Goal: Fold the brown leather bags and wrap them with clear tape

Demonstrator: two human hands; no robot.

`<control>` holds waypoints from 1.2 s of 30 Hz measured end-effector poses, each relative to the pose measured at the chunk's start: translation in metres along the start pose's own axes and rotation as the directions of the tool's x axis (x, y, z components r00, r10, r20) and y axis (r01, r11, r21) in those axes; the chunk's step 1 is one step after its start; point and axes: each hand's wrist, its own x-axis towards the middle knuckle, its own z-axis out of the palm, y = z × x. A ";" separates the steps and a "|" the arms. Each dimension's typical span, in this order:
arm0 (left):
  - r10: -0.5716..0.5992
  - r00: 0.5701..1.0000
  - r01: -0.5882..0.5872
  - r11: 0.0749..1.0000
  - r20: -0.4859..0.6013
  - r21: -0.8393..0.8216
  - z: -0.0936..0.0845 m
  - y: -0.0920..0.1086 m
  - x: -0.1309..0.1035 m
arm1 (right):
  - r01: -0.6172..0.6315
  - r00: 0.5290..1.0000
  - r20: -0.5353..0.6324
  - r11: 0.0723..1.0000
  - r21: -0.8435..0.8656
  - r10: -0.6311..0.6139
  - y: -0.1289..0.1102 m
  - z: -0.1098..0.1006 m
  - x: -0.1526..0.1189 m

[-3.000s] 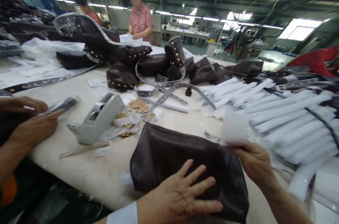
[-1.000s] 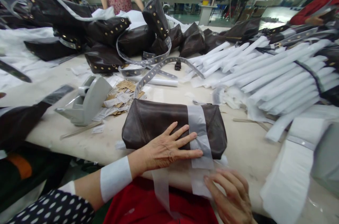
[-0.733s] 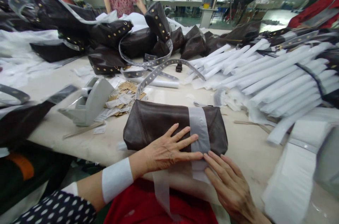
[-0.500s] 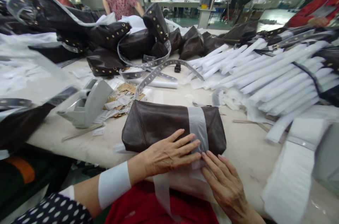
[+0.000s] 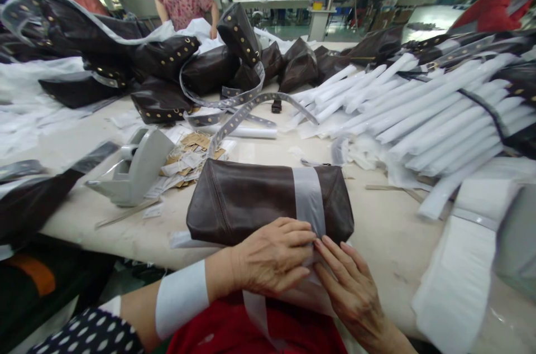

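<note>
A dark brown leather bag [image 5: 247, 192] lies on its side at the table's near edge, with a studded strap [image 5: 240, 119] arching behind it. Around its right part runs a translucent grey plastic strip [image 5: 309, 197]. My left hand [image 5: 274, 256], a white band on its wrist, has its fingers curled together at the strip's lower end, pinching it at the bag's front edge. My right hand [image 5: 352, 284] meets it there, fingers stretched out and their tips touching the strip. What lies beneath the fingertips is hidden. A narrow clear strip [image 5: 257, 309] hangs over the red cloth on my lap.
To the left stand a grey tape dispenser [image 5: 136, 167] and a heap of paper tags [image 5: 188, 156]. White wrapped rolls [image 5: 444, 108] are piled at the right, near a stack of white sleeves [image 5: 460, 270]. More brown bags [image 5: 209, 69] line the back, where a person in pink stands.
My left hand has gone from lying spread over the strip to curled fingers at its lower end. My right hand has shifted slightly left. The view has turned a little.
</note>
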 end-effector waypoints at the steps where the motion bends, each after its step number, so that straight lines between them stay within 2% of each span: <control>1: -0.052 0.998 0.051 0.998 -0.031 -0.030 0.002 0.000 0.003 | 0.000 1.000 0.000 1.000 0.001 0.000 0.000 0.000 0.000; 3: -0.155 0.984 0.151 0.988 -0.090 -0.042 0.009 0.001 0.010 | -0.008 1.000 -0.003 1.000 0.003 0.008 -0.001 0.000 0.001; 5: -0.200 0.966 0.206 0.978 -0.163 0.019 0.017 0.002 0.013 | -0.024 1.000 -0.011 1.000 0.004 0.024 -0.002 0.000 0.002; 7: -0.164 0.956 0.195 0.975 -0.242 0.108 0.025 0.001 0.013 | -0.038 0.999 -0.029 0.999 0.009 0.038 -0.003 0.000 0.004; 9: -0.102 0.955 0.153 0.973 -0.277 0.170 0.031 -0.001 0.010 | -0.039 0.998 -0.045 0.999 0.012 0.040 -0.003 0.001 0.005; 17: -0.008 0.988 0.052 0.959 -0.157 0.277 0.032 -0.004 0.000 | -0.039 0.996 -0.080 0.993 0.112 0.048 -0.011 -0.007 -0.002; 20: 0.015 0.989 0.029 0.957 -0.150 0.288 0.033 -0.004 -0.001 | -0.034 0.992 -0.118 0.986 0.164 0.053 -0.019 -0.008 -0.015; 24: 0.027 0.986 0.024 0.954 -0.166 0.297 0.036 -0.005 -0.002 | -0.014 0.995 -0.099 0.981 0.195 0.034 -0.022 -0.008 -0.021; 27: 0.040 0.982 0.018 0.953 -0.183 0.303 0.038 -0.005 -0.001 | 0.021 0.993 -0.122 0.984 0.176 0.000 -0.016 -0.015 -0.007; 30: 0.044 0.980 0.016 0.954 -0.194 0.300 0.039 -0.006 -0.001 | 0.055 0.993 -0.109 0.984 0.168 -0.037 -0.003 -0.024 0.019; 33: 0.018 0.987 0.027 0.961 -0.160 0.275 0.037 -0.006 -0.002 | 0.048 0.996 -0.084 0.978 0.204 -0.032 0.011 -0.028 0.043; 36: -0.041 0.995 0.058 0.981 -0.093 0.184 0.033 -0.006 -0.003 | 0.019 0.996 -0.090 0.971 0.239 0.003 0.024 -0.024 0.058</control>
